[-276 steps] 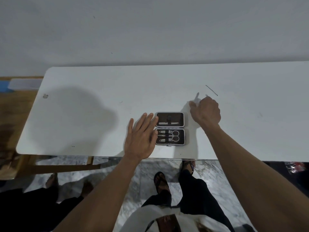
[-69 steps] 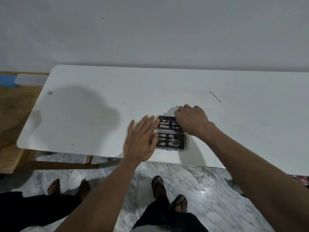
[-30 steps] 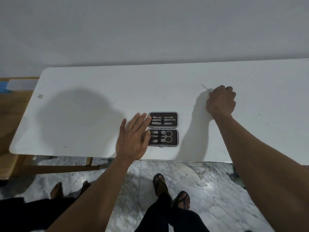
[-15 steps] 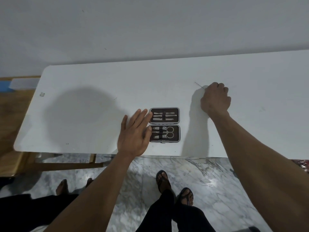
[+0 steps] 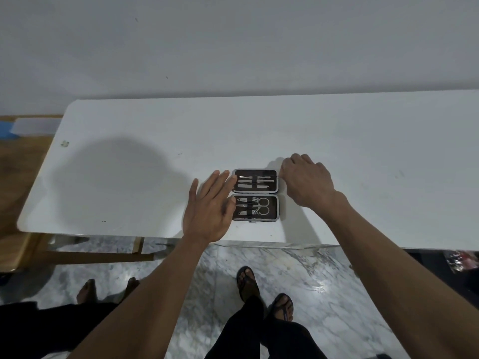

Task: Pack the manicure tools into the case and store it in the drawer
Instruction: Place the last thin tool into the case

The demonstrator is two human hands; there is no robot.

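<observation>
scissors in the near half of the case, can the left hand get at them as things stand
Probably yes. The left hand lies flat at the open case's left edge, nothing covers the scissors, and the right hand is at the far half.

A white table (image 5: 363,141) stands against a grey wall (image 5: 233,42) over marble floor (image 5: 324,288).

Case (image 5: 256,195): dark, grey-rimmed, open flat in 2 halves, near the table's front edge.
Tools (image 5: 252,209): metal, strapped inside; scissors in the near half.
</observation>
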